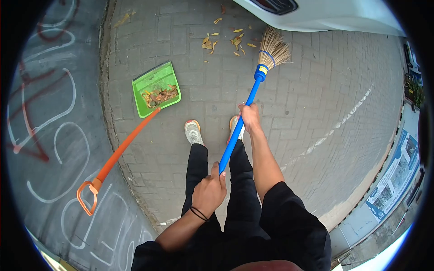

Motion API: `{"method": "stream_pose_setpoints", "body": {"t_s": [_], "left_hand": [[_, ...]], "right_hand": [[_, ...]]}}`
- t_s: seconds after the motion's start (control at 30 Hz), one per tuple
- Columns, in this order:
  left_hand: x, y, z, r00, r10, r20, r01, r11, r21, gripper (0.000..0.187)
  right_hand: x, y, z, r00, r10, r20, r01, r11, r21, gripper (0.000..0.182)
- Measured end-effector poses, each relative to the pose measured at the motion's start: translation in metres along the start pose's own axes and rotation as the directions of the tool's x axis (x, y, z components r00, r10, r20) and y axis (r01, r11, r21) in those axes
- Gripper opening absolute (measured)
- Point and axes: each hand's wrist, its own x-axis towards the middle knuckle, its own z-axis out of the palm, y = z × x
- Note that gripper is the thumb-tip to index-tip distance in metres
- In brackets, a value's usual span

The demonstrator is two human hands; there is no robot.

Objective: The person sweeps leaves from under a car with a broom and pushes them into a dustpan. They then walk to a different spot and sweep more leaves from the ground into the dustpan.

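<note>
A broom (249, 97) with a blue handle and straw bristles slants across the middle, its bristles on the paving near the white car. My left hand (209, 192), with a dark band at the wrist, is closed around the top end of the handle. Farther down the handle, my right hand (250, 116) grips it too. Several yellow-brown leaves (236, 41) lie on the ground left of the bristles. To the left rests a green dustpan (176, 77) holding a heap of dry leaves (160, 95). Its orange handle (122, 149) leans toward the wall.
A grey wall (49, 149) with white and red graffiti runs along the left. The white car (334, 16) stands at the top right. My shoes (193, 131) are on the grey paving (307, 99), which has a white line. A blue-and-white banner (395, 174) is at the right.
</note>
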Motion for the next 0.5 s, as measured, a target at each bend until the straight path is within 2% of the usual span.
{"method": "stream_pose_setpoints", "body": {"t_s": [0.03, 0.13, 0.27, 0.3, 0.37, 0.47, 0.5], "left_hand": [[-0.010, -0.006, -0.006, 0.999, -0.009, -0.037, 0.012, 0.997, 0.080, 0.039], [-0.066, -0.041, -0.036, 0.993, -0.079, -0.083, 0.088, 0.990, 0.110, 0.041], [-0.155, -0.080, -0.048, 0.983, -0.175, -0.053, 0.178, 0.983, 0.046, 0.046], [-0.166, -0.083, -0.052, 0.981, -0.189, -0.046, 0.190, 0.981, 0.025, 0.046], [-0.158, -0.080, -0.056, 0.993, -0.102, -0.064, 0.103, 0.995, 0.013, 0.049], [-0.104, -0.067, -0.049, 0.993, 0.022, -0.120, -0.021, 1.000, 0.013, 0.048], [-0.080, -0.055, -0.050, 0.999, 0.013, -0.051, -0.010, 0.999, 0.049, 0.048]], "right_hand": [[-0.010, 0.000, 0.015, 1.000, -0.008, 0.029, 0.008, 1.000, 0.018, 0.016], [-0.085, -0.002, 0.073, 0.986, 0.020, 0.164, -0.027, 0.999, 0.039, 0.018], [-0.174, 0.010, 0.124, 0.951, 0.045, 0.307, -0.053, 0.998, 0.017, 0.023], [-0.186, 0.002, 0.123, 0.956, 0.033, 0.292, -0.044, 0.999, 0.031, 0.021], [-0.181, -0.013, 0.113, 0.975, 0.012, 0.220, -0.026, 0.998, 0.058, 0.020], [-0.129, -0.032, 0.083, 0.995, -0.074, 0.065, 0.070, 0.996, 0.062, 0.017], [-0.109, -0.044, 0.072, 0.997, -0.074, 0.018, 0.073, 0.997, 0.037, 0.016]]}}
